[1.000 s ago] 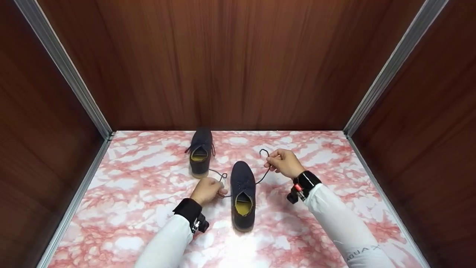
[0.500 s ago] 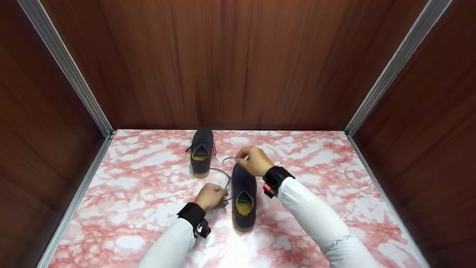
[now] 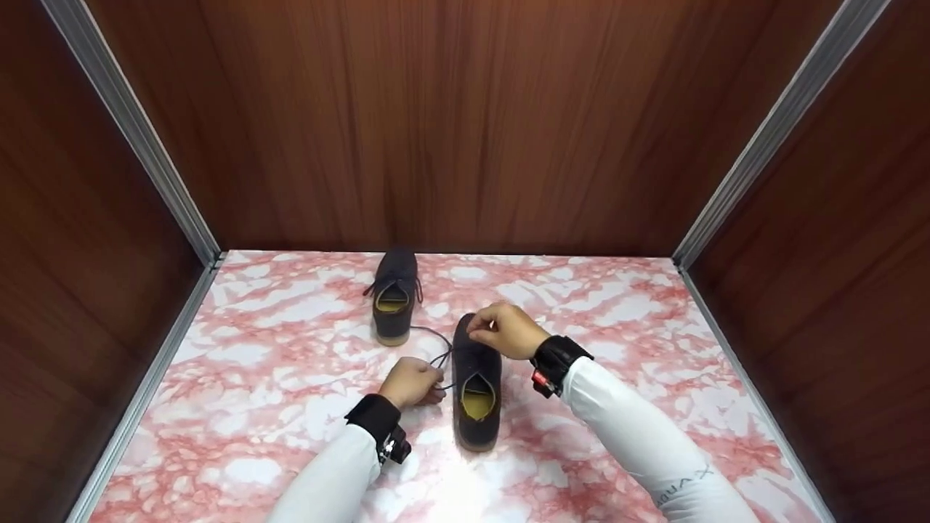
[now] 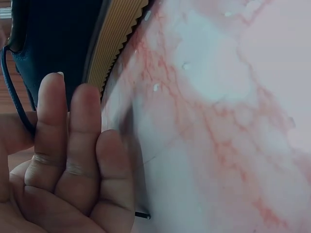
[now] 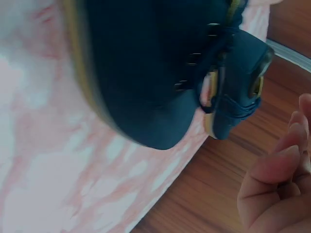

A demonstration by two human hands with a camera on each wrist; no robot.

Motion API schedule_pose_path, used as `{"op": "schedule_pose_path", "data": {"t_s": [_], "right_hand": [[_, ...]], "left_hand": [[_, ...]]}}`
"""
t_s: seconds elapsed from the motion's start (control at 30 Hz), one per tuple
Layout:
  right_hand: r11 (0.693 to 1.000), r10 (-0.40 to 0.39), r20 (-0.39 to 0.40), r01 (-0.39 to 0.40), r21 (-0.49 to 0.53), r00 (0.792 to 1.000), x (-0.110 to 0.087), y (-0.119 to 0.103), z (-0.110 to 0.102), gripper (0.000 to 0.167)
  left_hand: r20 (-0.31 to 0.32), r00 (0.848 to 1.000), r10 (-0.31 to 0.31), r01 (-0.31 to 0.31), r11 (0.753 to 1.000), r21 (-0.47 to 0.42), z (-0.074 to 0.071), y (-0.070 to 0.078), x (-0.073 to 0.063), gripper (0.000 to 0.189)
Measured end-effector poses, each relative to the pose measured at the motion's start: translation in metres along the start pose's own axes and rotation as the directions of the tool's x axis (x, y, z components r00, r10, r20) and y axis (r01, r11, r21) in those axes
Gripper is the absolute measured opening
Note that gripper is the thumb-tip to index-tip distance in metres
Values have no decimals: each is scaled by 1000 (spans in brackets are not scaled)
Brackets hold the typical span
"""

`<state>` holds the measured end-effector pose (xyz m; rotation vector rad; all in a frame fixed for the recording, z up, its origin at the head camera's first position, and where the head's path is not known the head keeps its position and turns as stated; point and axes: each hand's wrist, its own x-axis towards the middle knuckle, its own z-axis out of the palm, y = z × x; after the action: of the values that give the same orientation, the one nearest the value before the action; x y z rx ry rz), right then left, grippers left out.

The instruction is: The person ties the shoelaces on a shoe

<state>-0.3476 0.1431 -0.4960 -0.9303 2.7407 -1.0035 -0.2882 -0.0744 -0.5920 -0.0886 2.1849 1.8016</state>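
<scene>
A dark blue lace-up shoe (image 3: 475, 434) with a yellow lining stands mid-table, toe pointing away. My left hand (image 3: 412, 383) is at its left side and pinches a dark shoelace (image 4: 14, 92) between thumb and forefinger; the other fingers (image 4: 85, 121) are loosely bent. A short lace end (image 4: 142, 215) pokes out below that hand. Over the toe of the shoe hovers my right hand (image 3: 508, 333), its thumb and fingers loosely curved with nothing seen between them in the right wrist view. Another stretch of lace (image 3: 434, 331) curves out to the left of the shoe.
The matching shoe (image 3: 393, 328), its lace ends hanging at both sides, stands farther back on the left. Brown wood-grain panels (image 3: 450, 131) with grey metal edging (image 3: 755, 138) enclose the red and white marbled tabletop (image 3: 596, 450).
My right hand has carried a lace end from the right across the shoe to the left, let it go and drawn back slightly over the toe. My left hand has shifted slightly, still pinching its lace.
</scene>
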Motion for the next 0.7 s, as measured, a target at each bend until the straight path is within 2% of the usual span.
{"op": "schedule_pose_path", "data": {"t_s": [0.27,0.5,0.7], "right_hand": [[1000,-6,156,9,-18,988,-14,4,6,7],[994,-58,317,84,-69,947,-16,2,13,15],[995,-24,395,62,-83,918,-17,1,17,21]], "left_hand": [[-5,1000,-22,22,1000,11,-1,4,1,27],[-22,1000,-15,16,999,41,-1,8,4,27],[-24,999,-22,23,1000,8,0,11,7,28]]}}
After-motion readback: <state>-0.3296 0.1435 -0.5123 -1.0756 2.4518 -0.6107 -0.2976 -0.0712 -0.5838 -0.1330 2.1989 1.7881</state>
